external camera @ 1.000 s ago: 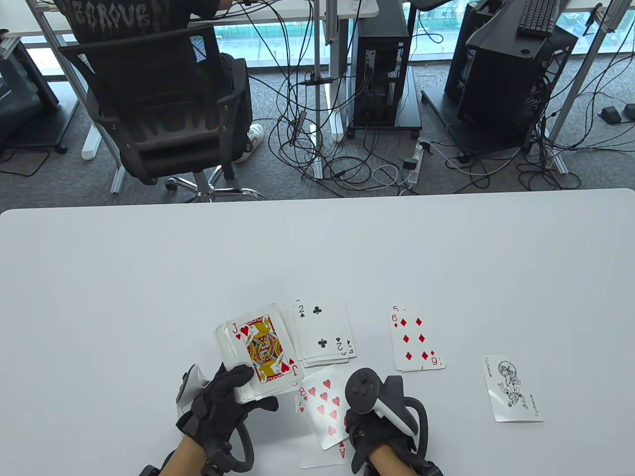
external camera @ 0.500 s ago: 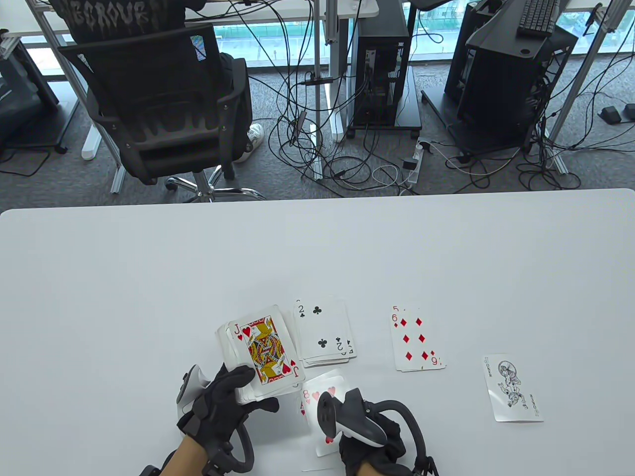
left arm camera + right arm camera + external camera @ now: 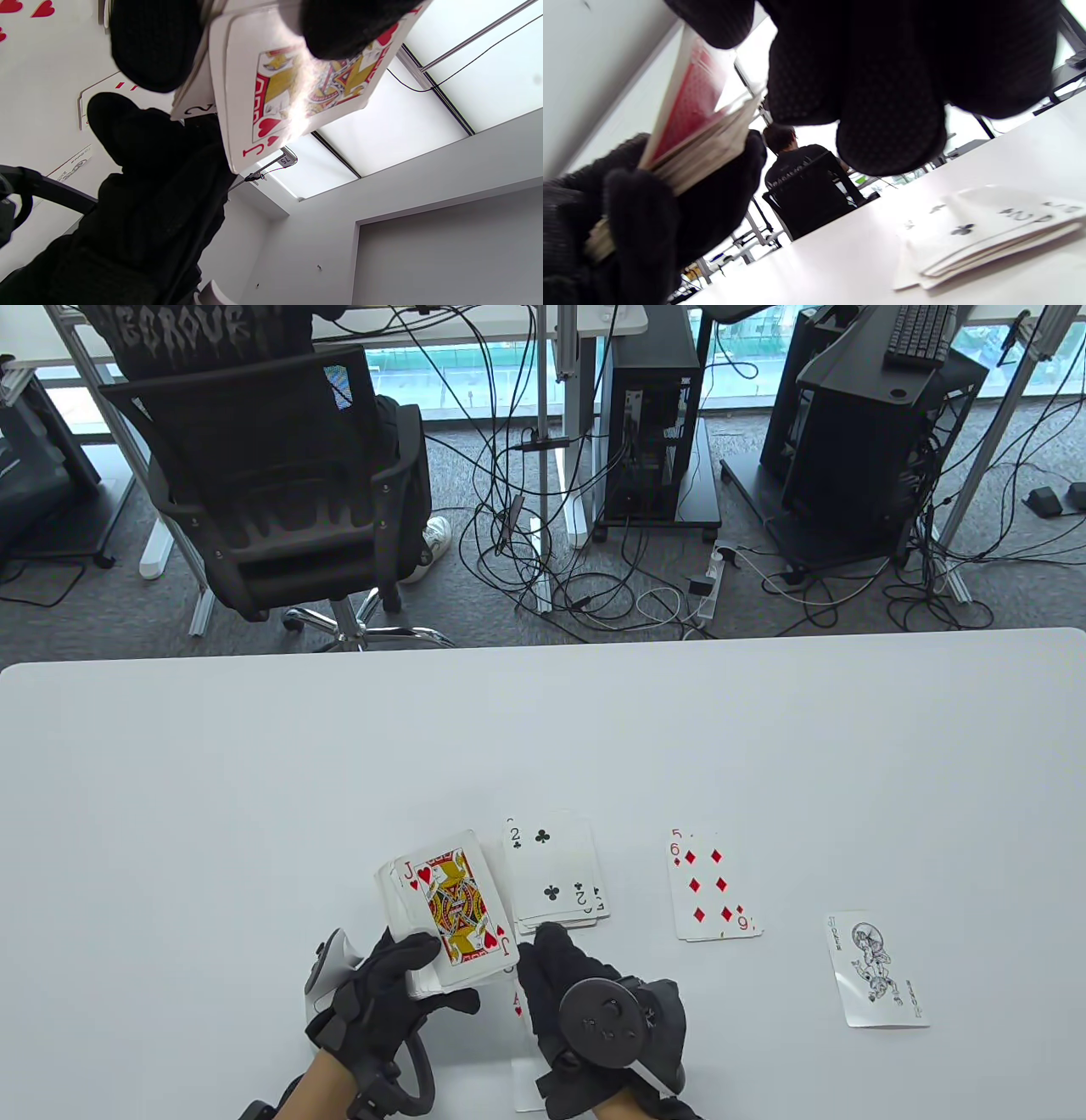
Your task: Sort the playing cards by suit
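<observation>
White table (image 3: 254, 772); left grip (image 3: 386, 984) clasps deck (image 3: 445, 912); right grip (image 3: 594, 1018) hides heart pile, closure unclear.

Overhead table view; two upward-tilted, close wrist views sharing the deck (image 3: 441, 912).

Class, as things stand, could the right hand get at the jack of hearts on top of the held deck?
Probably yes: the right hand hovers beside the jack, whose face lies mostly uncovered atop the deck.

The right hand (image 3: 594, 1018) hides most of the hearts pile (image 3: 519, 1005).
</observation>
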Demonstrator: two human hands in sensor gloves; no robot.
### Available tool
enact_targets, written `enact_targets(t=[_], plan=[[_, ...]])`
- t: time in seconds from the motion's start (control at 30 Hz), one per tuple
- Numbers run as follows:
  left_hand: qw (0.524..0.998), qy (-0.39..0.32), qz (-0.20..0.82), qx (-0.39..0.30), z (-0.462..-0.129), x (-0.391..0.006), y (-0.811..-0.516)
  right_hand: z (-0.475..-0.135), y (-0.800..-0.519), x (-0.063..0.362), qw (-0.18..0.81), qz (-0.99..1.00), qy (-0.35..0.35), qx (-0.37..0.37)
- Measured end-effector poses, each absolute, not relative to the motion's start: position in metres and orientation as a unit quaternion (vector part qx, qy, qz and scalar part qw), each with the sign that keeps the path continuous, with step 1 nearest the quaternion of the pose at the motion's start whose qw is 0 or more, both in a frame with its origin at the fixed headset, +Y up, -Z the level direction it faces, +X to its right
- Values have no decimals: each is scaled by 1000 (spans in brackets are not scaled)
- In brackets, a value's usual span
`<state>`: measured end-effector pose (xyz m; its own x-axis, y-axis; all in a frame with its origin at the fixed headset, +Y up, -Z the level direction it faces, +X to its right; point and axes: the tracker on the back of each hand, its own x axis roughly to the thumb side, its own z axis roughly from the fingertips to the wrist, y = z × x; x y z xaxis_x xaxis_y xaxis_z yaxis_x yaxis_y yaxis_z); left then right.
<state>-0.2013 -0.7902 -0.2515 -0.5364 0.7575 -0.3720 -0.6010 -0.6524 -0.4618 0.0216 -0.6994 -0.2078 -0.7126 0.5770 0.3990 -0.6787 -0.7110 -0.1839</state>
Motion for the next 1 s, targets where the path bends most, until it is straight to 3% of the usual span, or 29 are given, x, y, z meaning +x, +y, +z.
enact_targets(t=[0.23,0.43,0.77,1.0], plan=[[397,-145,861,-283,-251,-199,-790,-205,-701,33,343,905,-205,146],[406,-137,855,-293,-251,-197,-795,-207,-706,33,386,889,-184,166],[422,-140,844,-299,-251,-195,-796,-204,-714,19,287,925,-173,182],[426,-150,838,-307,-250,-193,-796,-206,-719,23,314,916,-188,167]])
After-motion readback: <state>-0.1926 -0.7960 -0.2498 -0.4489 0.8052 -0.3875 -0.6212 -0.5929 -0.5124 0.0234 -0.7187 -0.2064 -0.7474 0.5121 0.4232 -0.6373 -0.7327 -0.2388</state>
